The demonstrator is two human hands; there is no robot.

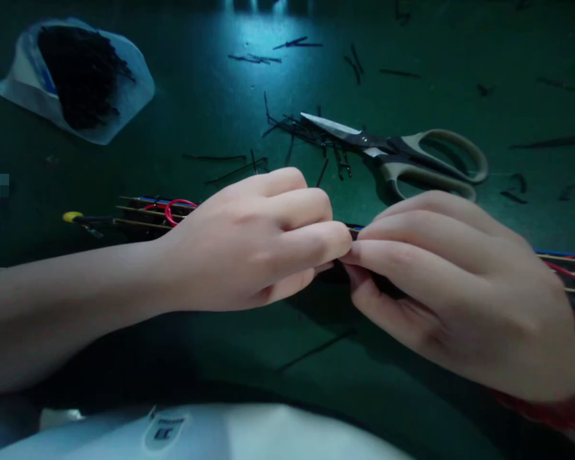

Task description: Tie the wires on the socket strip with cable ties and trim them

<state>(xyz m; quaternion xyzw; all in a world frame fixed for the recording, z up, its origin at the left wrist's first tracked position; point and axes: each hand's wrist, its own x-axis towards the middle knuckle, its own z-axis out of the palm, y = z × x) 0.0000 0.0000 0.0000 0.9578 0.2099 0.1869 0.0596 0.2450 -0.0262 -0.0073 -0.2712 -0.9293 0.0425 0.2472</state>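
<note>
My left hand and my right hand meet fingertip to fingertip over a long dark assembly. Thin tan-edged layers and red, blue and black wires run along it. Both hands are closed in a pinch, and whatever lies between the fingertips is hidden by the fingers. The assembly's middle is covered by my hands; its left end shows a black lead with a yellow tip, and its right end shows red and blue wires beyond my right hand. Scissors lie just behind my right hand, blades pointing left.
A clear plastic bag full of thin black strips lies open at the far left. Loose black strips are scattered over the green tabletop, some under the scissor blades. One strip lies in front of my hands.
</note>
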